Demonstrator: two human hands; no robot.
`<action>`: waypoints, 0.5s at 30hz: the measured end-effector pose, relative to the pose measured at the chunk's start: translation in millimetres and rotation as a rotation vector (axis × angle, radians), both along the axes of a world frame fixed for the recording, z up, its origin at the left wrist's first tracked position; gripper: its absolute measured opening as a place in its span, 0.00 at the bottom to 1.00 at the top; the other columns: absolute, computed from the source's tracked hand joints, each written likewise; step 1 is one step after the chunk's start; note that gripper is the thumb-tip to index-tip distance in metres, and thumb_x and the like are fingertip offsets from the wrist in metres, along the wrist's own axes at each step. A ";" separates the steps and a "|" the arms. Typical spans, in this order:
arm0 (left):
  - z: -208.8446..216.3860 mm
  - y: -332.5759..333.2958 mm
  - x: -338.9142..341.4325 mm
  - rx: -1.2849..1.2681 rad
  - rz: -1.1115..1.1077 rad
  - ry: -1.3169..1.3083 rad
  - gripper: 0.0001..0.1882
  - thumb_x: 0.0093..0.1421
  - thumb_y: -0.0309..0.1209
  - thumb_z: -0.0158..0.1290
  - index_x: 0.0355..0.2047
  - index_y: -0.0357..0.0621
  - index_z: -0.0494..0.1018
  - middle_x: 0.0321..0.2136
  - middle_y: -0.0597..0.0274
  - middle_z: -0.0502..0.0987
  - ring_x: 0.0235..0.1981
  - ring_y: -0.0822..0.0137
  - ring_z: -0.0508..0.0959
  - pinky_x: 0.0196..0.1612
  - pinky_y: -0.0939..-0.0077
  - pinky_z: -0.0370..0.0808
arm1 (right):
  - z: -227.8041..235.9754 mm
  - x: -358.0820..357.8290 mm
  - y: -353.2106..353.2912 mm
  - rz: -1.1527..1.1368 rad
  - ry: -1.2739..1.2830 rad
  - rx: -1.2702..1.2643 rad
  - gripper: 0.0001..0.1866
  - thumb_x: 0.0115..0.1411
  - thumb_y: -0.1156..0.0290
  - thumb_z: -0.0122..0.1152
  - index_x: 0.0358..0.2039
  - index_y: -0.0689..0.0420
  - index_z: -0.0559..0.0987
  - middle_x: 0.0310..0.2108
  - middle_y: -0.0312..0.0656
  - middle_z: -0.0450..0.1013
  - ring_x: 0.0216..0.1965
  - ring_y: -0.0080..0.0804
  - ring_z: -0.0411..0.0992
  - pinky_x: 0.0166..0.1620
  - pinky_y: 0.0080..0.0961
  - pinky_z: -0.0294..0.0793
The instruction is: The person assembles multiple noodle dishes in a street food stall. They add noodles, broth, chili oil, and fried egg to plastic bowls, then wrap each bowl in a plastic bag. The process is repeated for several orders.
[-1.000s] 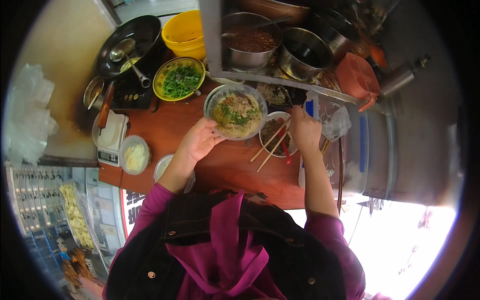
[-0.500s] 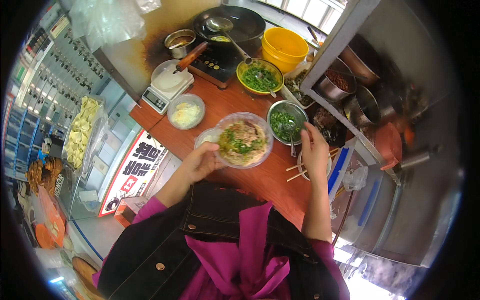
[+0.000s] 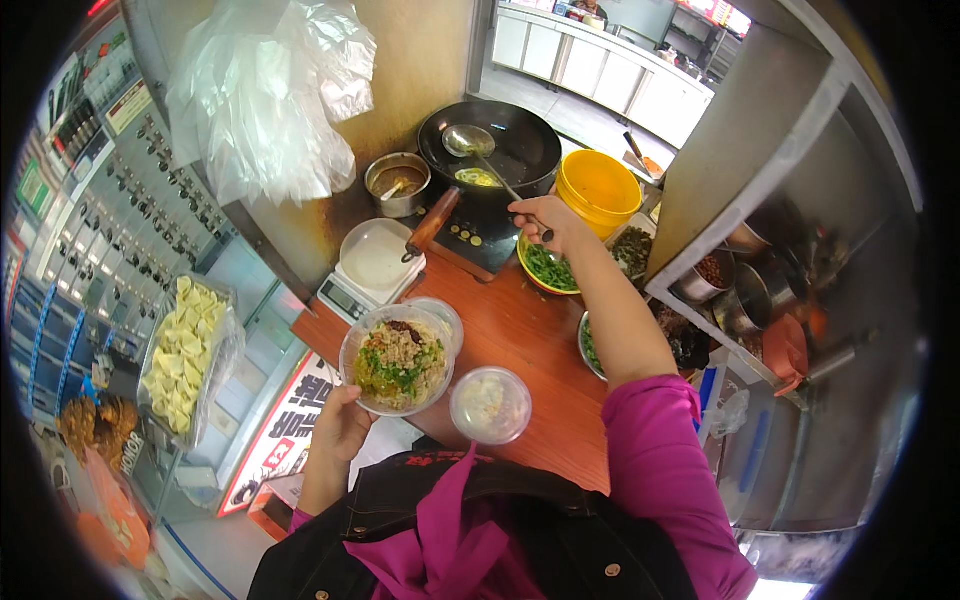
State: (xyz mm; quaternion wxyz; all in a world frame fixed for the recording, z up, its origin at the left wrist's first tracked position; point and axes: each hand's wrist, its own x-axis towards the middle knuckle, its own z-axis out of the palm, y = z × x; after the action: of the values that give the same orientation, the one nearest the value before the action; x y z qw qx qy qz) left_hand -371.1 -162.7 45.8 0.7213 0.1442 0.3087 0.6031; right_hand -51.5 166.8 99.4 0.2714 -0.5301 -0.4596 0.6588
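Note:
My left hand [image 3: 341,430] grips the near rim of a clear plastic bowl [image 3: 398,362] filled with pale food, chopped greens, minced topping and a dark red sauce. This bowl partly covers another clear bowl [image 3: 447,318] behind it. Stretched forward, my right hand [image 3: 553,222] is closed round the handle of a metal ladle [image 3: 468,141]. The ladle's head rests inside a black wok [image 3: 540,150], beside a small yellow-white piece of food [image 3: 478,177] that looks like egg. Close to my body stands a third clear bowl [image 3: 490,405] with whitish contents.
A kitchen scale [image 3: 372,270] and a sauce pot [image 3: 397,183] stand left of the wok's wooden handle [image 3: 432,225]. Right of it are a yellow tub [image 3: 598,190] and chopped greens [image 3: 550,268]. Plastic bags [image 3: 270,100] hang upper left; a metal partition [image 3: 740,170] borders the right.
My right hand has gone from near the greens bowl forward to the ladle and taken hold of its handle. My left hand has carried the food bowl leftward, toward the scale. The view has shifted.

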 end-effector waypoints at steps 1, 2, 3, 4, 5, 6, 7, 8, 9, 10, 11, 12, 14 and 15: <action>-2.5 7.0 -8.4 -0.018 -0.001 -0.004 0.30 0.55 0.30 0.53 0.58 0.32 0.62 0.54 0.51 0.71 0.54 0.57 0.73 0.56 0.59 0.70 | 5.0 -0.2 -0.8 0.032 -0.146 0.112 0.13 0.60 0.65 0.59 0.32 0.65 0.76 0.24 0.44 0.73 0.18 0.29 0.71 0.18 0.26 0.69; -4.0 15.3 -18.5 -0.047 -0.007 0.021 0.30 0.55 0.30 0.53 0.57 0.32 0.62 0.54 0.51 0.71 0.54 0.57 0.73 0.56 0.60 0.71 | 12.1 1.1 -5.2 0.058 -0.313 0.220 0.12 0.59 0.67 0.59 0.31 0.65 0.76 0.23 0.45 0.73 0.18 0.27 0.71 0.18 0.26 0.68; -4.7 23.5 -27.7 -0.029 -0.012 0.005 0.30 0.55 0.30 0.53 0.57 0.32 0.62 0.54 0.52 0.71 0.54 0.57 0.73 0.56 0.60 0.71 | 20.6 4.7 -12.4 0.087 -0.518 0.292 0.11 0.57 0.68 0.58 0.32 0.64 0.76 0.24 0.47 0.74 0.20 0.31 0.73 0.21 0.29 0.70; -4.9 32.3 -36.6 -0.028 -0.018 0.005 0.30 0.54 0.30 0.54 0.57 0.32 0.63 0.53 0.52 0.72 0.54 0.58 0.73 0.57 0.61 0.71 | 30.2 11.0 -23.1 0.114 -0.745 0.358 0.10 0.56 0.69 0.57 0.32 0.63 0.77 0.25 0.49 0.75 0.23 0.34 0.75 0.24 0.32 0.72; -5.0 43.1 -43.9 -0.031 -0.021 0.007 0.30 0.54 0.30 0.54 0.57 0.32 0.63 0.53 0.52 0.72 0.54 0.58 0.73 0.57 0.61 0.70 | 40.7 19.1 -35.0 0.088 -0.920 0.493 0.11 0.55 0.67 0.57 0.34 0.61 0.77 0.27 0.51 0.75 0.27 0.39 0.76 0.29 0.35 0.73; -4.5 53.4 -51.5 -0.033 -0.029 -0.016 0.31 0.53 0.29 0.54 0.58 0.35 0.62 0.55 0.53 0.71 0.55 0.58 0.72 0.58 0.62 0.69 | 51.7 27.2 -46.4 0.073 -1.098 0.625 0.12 0.54 0.66 0.57 0.35 0.60 0.77 0.29 0.52 0.75 0.31 0.43 0.76 0.35 0.39 0.75; -4.2 64.0 -57.9 -0.010 -0.026 -0.026 0.32 0.53 0.29 0.54 0.59 0.36 0.61 0.55 0.53 0.70 0.55 0.58 0.71 0.59 0.62 0.68 | 62.7 34.6 -56.1 0.079 -1.186 0.636 0.12 0.53 0.65 0.57 0.35 0.58 0.78 0.30 0.51 0.76 0.35 0.45 0.76 0.39 0.41 0.74; -3.9 73.0 -63.4 -0.005 -0.019 -0.026 0.33 0.53 0.29 0.54 0.60 0.37 0.61 0.55 0.53 0.70 0.56 0.58 0.71 0.59 0.61 0.68 | 73.3 40.7 -65.0 0.086 -1.262 0.682 0.12 0.53 0.65 0.56 0.35 0.57 0.78 0.32 0.50 0.76 0.39 0.48 0.75 0.43 0.43 0.73; -3.9 80.7 -68.1 -0.001 -0.011 -0.026 0.33 0.53 0.29 0.54 0.60 0.38 0.60 0.56 0.54 0.70 0.56 0.58 0.71 0.60 0.61 0.67 | 83.1 44.4 -72.4 0.094 -1.292 0.648 0.12 0.53 0.65 0.56 0.36 0.58 0.78 0.31 0.51 0.76 0.38 0.48 0.75 0.42 0.43 0.73; -3.4 87.7 -74.1 0.021 -0.018 -0.036 0.35 0.52 0.28 0.54 0.61 0.40 0.59 0.57 0.54 0.69 0.57 0.58 0.70 0.60 0.61 0.67 | 92.4 46.4 -79.2 0.100 -1.305 0.652 0.13 0.54 0.66 0.56 0.36 0.59 0.78 0.30 0.52 0.76 0.37 0.48 0.75 0.41 0.43 0.73; -4.6 95.5 -78.0 0.006 -0.026 -0.020 0.35 0.52 0.28 0.54 0.61 0.40 0.59 0.57 0.54 0.69 0.57 0.58 0.70 0.60 0.61 0.67 | 100.9 46.3 -84.4 0.107 -1.318 0.658 0.13 0.54 0.66 0.56 0.37 0.59 0.78 0.30 0.52 0.75 0.35 0.48 0.76 0.41 0.42 0.73; -5.9 102.9 -82.0 0.004 -0.035 -0.022 0.35 0.52 0.28 0.54 0.61 0.40 0.59 0.57 0.53 0.68 0.58 0.57 0.70 0.60 0.60 0.67 | 110.0 45.2 -88.3 0.107 -1.261 0.589 0.13 0.54 0.67 0.56 0.37 0.61 0.77 0.29 0.53 0.75 0.32 0.47 0.76 0.38 0.41 0.74; -9.6 116.6 -89.5 -0.025 -0.043 -0.033 0.36 0.51 0.28 0.54 0.61 0.39 0.59 0.58 0.52 0.67 0.58 0.57 0.69 0.61 0.60 0.67 | 127.6 40.5 -93.5 0.061 -1.150 0.385 0.14 0.54 0.69 0.57 0.38 0.64 0.77 0.26 0.53 0.74 0.26 0.46 0.76 0.34 0.39 0.75; -12.0 120.7 -91.4 -0.027 -0.030 -0.042 0.36 0.51 0.28 0.54 0.61 0.39 0.58 0.58 0.52 0.67 0.58 0.56 0.69 0.61 0.59 0.67 | 135.2 36.8 -95.1 0.092 -1.123 0.398 0.14 0.55 0.70 0.57 0.38 0.65 0.76 0.24 0.52 0.73 0.23 0.43 0.75 0.31 0.37 0.74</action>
State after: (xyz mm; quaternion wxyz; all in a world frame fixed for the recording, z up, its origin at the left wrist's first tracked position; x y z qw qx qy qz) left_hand -462.5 -42.0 33.8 0.7384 0.1265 0.2994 0.5908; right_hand -14.7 71.6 234.6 0.0522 -0.7156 -0.6700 0.1902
